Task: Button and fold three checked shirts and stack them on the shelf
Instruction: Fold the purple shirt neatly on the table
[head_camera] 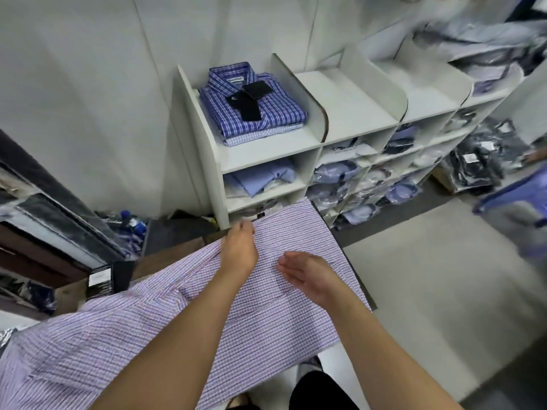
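Checked shirt, pale lilac, lies spread over the near table. Left hand pinches its far edge, fingers curled; right hand rests flat on it, fingers straight. Two folded shirts sit stacked on the far shelf; their black tags' writing looks illegible.

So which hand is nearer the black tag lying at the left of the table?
Left. The left hand grips the shirt's edge, closer to the black tag; the right hand rests flat on the shirt, farther right.
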